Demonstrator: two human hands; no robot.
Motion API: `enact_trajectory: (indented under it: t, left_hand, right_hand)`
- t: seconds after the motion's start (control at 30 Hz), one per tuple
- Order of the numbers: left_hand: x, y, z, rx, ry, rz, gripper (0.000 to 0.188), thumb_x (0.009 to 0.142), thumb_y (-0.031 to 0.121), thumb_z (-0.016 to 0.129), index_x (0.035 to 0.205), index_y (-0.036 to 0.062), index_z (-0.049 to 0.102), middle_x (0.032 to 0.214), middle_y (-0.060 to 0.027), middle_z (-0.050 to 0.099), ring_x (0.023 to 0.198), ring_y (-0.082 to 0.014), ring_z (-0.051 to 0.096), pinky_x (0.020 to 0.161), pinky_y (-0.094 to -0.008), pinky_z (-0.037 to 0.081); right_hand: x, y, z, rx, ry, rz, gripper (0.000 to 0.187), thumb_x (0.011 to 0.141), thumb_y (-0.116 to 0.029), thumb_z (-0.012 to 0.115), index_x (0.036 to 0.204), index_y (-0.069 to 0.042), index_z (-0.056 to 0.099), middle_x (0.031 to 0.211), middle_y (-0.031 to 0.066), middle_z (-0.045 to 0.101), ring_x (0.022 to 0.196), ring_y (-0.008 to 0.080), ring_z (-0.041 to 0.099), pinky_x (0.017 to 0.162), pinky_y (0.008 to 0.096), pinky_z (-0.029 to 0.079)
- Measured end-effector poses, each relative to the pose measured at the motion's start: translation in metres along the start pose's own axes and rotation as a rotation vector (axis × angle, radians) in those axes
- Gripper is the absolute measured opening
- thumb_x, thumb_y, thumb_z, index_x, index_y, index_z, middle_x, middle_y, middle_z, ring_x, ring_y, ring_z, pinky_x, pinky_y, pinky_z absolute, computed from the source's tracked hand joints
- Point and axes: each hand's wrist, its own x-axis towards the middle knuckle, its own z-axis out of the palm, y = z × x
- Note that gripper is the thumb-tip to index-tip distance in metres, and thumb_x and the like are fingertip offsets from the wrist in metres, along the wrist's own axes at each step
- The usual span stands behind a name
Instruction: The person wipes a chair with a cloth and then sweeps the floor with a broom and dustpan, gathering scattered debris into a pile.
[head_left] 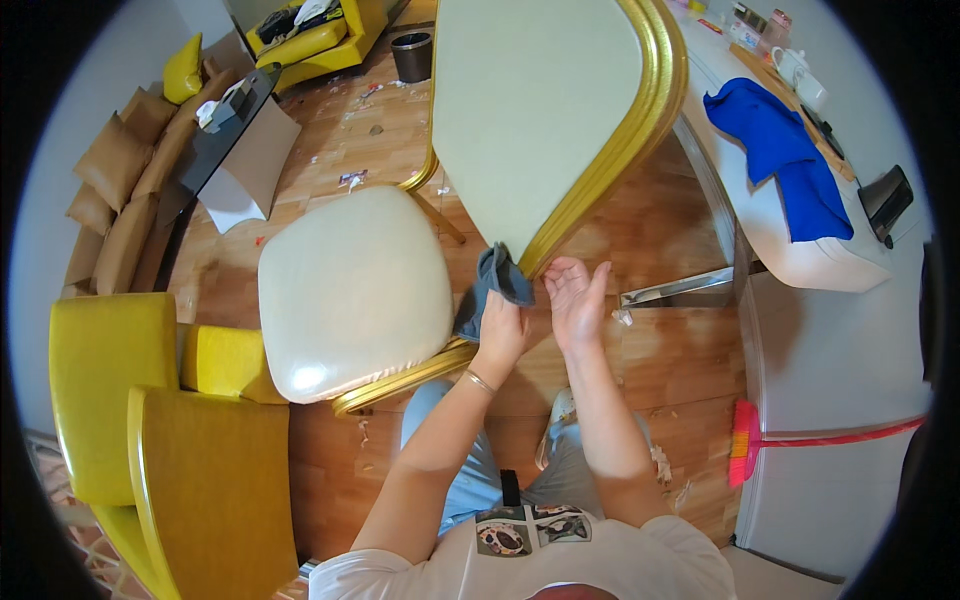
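Head view: left hand [505, 328] closed round a bunched grey cloth [476, 306] at centre, fingers mostly hidden in it, at the lower tip of the chair back. Right hand [577, 303] just beside at 1 o'clock, open, palm up, nothing held; contact with gold rim [645, 120], can't tell. Chair: cream back [535, 95] at 12 to 1, cream seat [355, 290] at 9. Containers: dark bin [412, 60] at 12, contents can't tell. Grey box [236, 103] on black-topped table [222, 142] at 10, white tissue next to it. White teapot [800, 78] at 2, inside hidden; pinkish jar [775, 31] near it, contents unclear.
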Motion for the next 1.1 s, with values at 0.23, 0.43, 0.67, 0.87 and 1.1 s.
enact_trajectory:
  t: [0.23,0.43,0.67,0.87,1.1]
  left_hand:
    - [-0.06,-0.025,-0.033,0.496,-0.411,-0.071,0.049,0.073,0.003,0.057,0.12,-0.0026,0.048,0.118,-0.0241,0.052,0.112,-0.0371,0.048,0.097,-0.0408,0.038]
    - [-0.063,-0.007,-0.033,0.467,-0.318,0.003,0.048,0.07,0.002,0.059,0.116,-0.0033,0.049,0.114,-0.0249,0.054,0.107,-0.0376,0.052,0.094,-0.0405,0.042]
    - [0.028,0.059,-0.027,0.07,0.063,0.168,0.042,0.072,-0.006,0.055,0.114,-0.0041,0.048,0.105,-0.0244,0.057,0.097,-0.0416,0.056,0.081,-0.0432,0.047]
    - [0.03,0.064,-0.015,0.149,0.076,0.155,0.05,0.069,-0.007,0.056,0.118,-0.0081,0.046,0.118,-0.0273,0.05,0.107,-0.0451,0.049,0.091,-0.045,0.042]
    - [-0.077,0.001,-0.02,0.413,-0.197,0.019,0.047,0.072,-0.005,0.054,0.118,-0.0088,0.045,0.112,-0.0275,0.053,0.105,-0.0426,0.051,0.091,-0.0434,0.044]
  right_hand:
    - [-0.008,-0.003,0.004,-0.071,0.051,0.014,0.066,0.094,-0.06,0.018,0.101,-0.005,0.053,0.1,0.0056,0.055,0.099,0.0182,0.047,0.095,0.0334,0.032]
    - [-0.013,-0.002,0.009,-0.103,0.07,0.012,0.072,0.094,-0.06,0.015,0.112,-0.001,0.052,0.115,0.011,0.054,0.111,0.022,0.045,0.1,0.0365,0.03]
    - [-0.014,-0.005,0.014,-0.15,0.109,0.008,0.073,0.093,-0.061,0.018,0.11,0.0,0.054,0.11,0.0108,0.058,0.106,0.021,0.05,0.098,0.0344,0.034]
    - [-0.008,-0.024,0.007,-0.237,0.137,-0.119,0.075,0.093,-0.061,0.015,0.105,0.0,0.057,0.106,0.0097,0.06,0.098,0.0193,0.051,0.093,0.032,0.034]
    - [-0.012,-0.015,0.007,-0.277,0.252,-0.036,0.069,0.096,-0.056,0.017,0.106,-0.001,0.058,0.106,0.0101,0.058,0.099,0.0184,0.05,0.095,0.0345,0.033]
